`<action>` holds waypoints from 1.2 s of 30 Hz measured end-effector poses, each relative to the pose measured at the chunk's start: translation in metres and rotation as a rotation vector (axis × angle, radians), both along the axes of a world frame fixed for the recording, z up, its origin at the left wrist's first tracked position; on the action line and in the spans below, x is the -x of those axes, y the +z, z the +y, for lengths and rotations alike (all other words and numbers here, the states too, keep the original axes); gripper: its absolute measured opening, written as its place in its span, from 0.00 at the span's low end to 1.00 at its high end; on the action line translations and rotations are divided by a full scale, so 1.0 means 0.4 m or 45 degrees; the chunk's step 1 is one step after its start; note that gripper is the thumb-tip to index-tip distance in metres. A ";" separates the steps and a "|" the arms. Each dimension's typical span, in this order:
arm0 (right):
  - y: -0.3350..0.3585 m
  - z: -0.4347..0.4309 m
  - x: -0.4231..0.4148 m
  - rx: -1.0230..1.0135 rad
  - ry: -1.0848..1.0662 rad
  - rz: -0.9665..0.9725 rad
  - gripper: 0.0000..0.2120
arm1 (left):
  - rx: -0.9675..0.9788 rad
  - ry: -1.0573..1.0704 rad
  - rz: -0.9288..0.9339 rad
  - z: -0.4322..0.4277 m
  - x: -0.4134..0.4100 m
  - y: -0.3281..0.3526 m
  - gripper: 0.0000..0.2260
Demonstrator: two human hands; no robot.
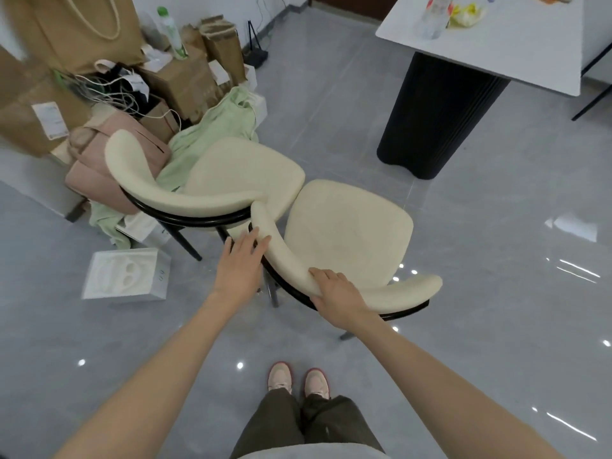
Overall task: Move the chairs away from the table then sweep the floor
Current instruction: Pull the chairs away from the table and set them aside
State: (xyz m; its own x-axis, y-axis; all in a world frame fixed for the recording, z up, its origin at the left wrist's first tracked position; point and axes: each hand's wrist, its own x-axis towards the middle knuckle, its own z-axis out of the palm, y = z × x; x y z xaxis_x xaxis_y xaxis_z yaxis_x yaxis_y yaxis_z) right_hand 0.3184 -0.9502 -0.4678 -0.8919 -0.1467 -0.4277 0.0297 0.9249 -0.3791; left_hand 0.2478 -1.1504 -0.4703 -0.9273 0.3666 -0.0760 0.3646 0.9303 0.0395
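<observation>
— The right hand (334, 293) grips the curved backrest (284, 256) of the nearer chair (347, 233), fingers curled over its top edge. And the other?

— The left hand (243, 263) lies flat-fingered against the backrest's left end. It touches the backrest without clasping it.

— Where does the chair stand?

— Directly ahead of both hands, seat beyond the knuckles and facing away from the person. The backrest's long axis runs crosswise, from just past the left fingertips, under the right hand, to a free end out to its right. A second chair (245, 170) sits ahead and left of the left hand. Whether the two seats touch cannot be told.

— And the surface?

— The white surface (513, 51), on its dark pedestal (437, 117), is well apart, far ahead and right of the right hand. Both chairs look clear of it.

— What does the coming move turn on?

— Likely the right hand, which has the only real hold, near the backrest's middle. Bags and boxes (185, 84) crowd the space beyond the left hand, so room that way looks tight. No broom is in view, and sweeping has not begun.
</observation>
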 end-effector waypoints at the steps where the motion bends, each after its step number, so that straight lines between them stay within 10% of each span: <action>1: 0.002 -0.016 0.013 0.016 -0.001 -0.009 0.27 | 0.012 0.035 -0.011 -0.017 0.013 0.006 0.30; 18: -0.064 -0.219 0.241 -0.131 -0.131 -0.048 0.35 | 0.253 0.065 -0.353 -0.196 0.414 -0.039 0.40; 36: -0.087 -0.294 0.429 -0.094 -0.117 0.039 0.34 | 0.200 0.168 -0.088 -0.267 0.596 -0.095 0.21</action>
State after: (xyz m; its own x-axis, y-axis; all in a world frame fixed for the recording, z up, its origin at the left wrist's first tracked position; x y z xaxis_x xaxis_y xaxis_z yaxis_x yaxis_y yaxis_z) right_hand 0.1466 -1.0680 -0.5024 -0.9129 -0.0331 -0.4069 0.1049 0.9442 -0.3122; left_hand 0.0094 -1.2571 -0.5084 -0.9570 0.2209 -0.1881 0.2407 0.9665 -0.0892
